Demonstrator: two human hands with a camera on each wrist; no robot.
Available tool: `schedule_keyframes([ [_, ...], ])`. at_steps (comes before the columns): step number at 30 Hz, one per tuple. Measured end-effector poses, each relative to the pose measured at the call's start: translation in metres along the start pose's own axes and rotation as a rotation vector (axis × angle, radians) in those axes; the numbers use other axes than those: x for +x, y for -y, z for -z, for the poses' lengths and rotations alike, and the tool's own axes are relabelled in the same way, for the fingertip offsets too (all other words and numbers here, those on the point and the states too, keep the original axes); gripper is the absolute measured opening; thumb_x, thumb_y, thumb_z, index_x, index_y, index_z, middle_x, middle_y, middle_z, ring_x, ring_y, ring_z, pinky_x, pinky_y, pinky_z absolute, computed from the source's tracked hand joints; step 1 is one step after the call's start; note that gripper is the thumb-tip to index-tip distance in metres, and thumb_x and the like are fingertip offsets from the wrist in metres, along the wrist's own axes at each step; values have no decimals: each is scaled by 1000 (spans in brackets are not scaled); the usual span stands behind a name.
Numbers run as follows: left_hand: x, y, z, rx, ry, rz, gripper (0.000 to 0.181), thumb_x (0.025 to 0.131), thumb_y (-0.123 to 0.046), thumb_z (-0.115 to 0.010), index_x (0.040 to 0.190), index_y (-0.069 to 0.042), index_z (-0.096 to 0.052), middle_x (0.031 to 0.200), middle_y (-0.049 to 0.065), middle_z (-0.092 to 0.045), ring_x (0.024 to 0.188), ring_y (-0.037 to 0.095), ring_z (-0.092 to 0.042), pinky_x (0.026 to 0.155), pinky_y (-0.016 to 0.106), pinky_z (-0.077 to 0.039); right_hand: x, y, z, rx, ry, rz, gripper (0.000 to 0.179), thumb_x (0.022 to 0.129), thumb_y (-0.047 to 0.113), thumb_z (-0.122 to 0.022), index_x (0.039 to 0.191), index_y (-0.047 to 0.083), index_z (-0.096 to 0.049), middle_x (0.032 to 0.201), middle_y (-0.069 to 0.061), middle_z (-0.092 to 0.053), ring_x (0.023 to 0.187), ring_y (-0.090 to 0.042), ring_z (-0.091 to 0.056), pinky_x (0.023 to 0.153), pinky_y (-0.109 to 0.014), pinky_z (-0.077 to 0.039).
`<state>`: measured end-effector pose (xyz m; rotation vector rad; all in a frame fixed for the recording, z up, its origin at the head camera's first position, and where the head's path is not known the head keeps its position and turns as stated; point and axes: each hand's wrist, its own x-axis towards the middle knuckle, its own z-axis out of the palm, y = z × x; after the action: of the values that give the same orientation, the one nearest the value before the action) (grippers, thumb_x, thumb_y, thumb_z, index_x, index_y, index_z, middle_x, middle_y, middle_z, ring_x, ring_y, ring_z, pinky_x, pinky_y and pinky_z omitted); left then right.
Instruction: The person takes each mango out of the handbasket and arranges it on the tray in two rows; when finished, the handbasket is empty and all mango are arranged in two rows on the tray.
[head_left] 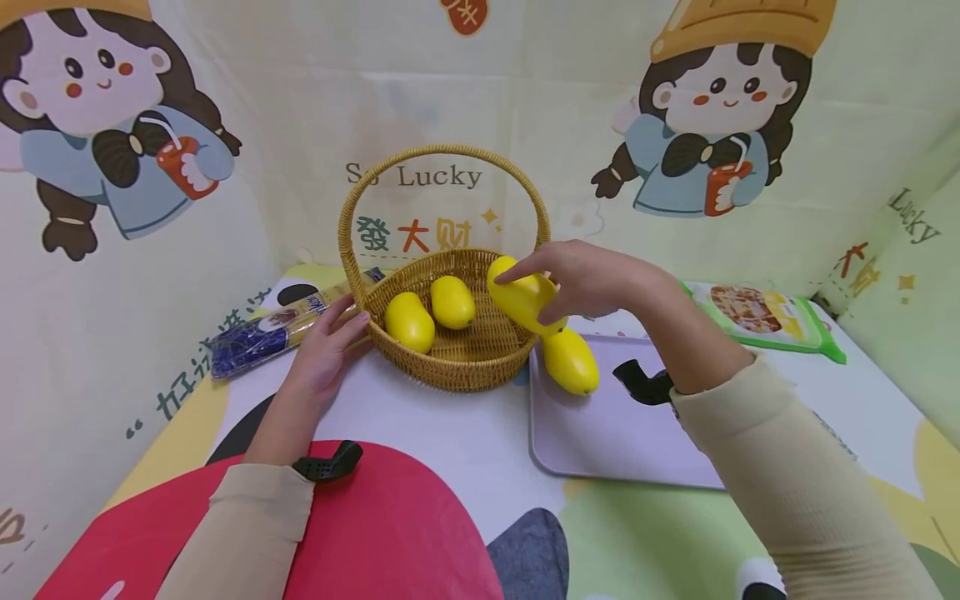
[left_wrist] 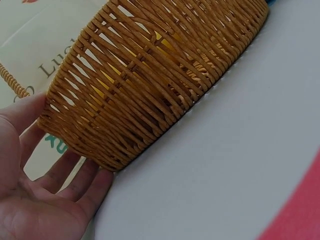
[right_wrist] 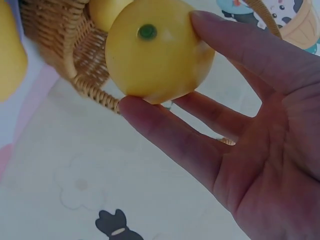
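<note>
A wicker basket [head_left: 465, 372] with a tall hoop handle stands in the middle of the head view. Inside it lie two yellow mangoes, a left one [head_left: 409, 323] and a right one [head_left: 453, 302]. My left hand [head_left: 318, 358] holds the basket's left side, thumb at the rim and fingers against the outer wall [left_wrist: 125, 90]. Above the basket's right rim, my right hand [head_left: 588, 275] pinches another mango [right_wrist: 155, 55] between thumb and fingers; its green stem spot faces the wrist camera. One more mango [head_left: 572, 362] lies on the lilac tray [head_left: 622, 454], just below the held one.
Behind my left hand lies a long packet [head_left: 251, 342] with a blue end. A green-edged food packet [head_left: 765, 317] rests at the back right beyond the tray. Printed cloth [head_left: 570, 108] hangs behind the basket, and a patterned cloth [head_left: 420, 500] covers the table.
</note>
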<state>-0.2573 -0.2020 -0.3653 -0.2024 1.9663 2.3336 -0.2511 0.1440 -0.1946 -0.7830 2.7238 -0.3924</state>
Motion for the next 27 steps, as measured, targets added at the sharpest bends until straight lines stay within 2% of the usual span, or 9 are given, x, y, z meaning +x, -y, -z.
schedule_keyframes([
  [4, 0, 0, 1, 0, 1, -1, 71, 102, -34, -66, 163, -35, -30, 168, 7, -31, 144, 23, -46, 125, 42, -36, -9, -4, 2, -7, 7, 0, 64, 88, -1, -68, 145, 28, -62, 154, -13, -50, 134, -37, -49, 110, -58, -48],
  [12, -1, -1, 1, 3, -3, 5, 69, 103, -32, -65, 163, -36, -31, 168, 6, -31, 144, 24, -46, 124, 42, -37, -31, -19, 7, 10, 11, -48, 65, 89, 2, -74, 145, 32, -61, 155, -14, -50, 132, -45, -52, 101, -59, -53],
  [20, 0, -1, 1, 9, -4, 1, 67, 104, -31, -63, 163, -37, -31, 168, 7, -32, 144, 25, -46, 124, 42, -37, -53, -51, 11, 17, -33, -128, 62, 89, 10, -76, 145, 30, -61, 152, -15, -51, 129, -44, -55, 96, -57, -55],
  [27, 1, 0, 1, 7, -9, 3, 67, 104, -31, -63, 163, -37, -31, 168, 7, -31, 143, 24, -46, 124, 42, -37, -70, -73, 12, 25, -53, -199, 64, 88, 9, -78, 147, 27, -60, 148, -19, -52, 123, -42, -56, 90, -55, -56],
])
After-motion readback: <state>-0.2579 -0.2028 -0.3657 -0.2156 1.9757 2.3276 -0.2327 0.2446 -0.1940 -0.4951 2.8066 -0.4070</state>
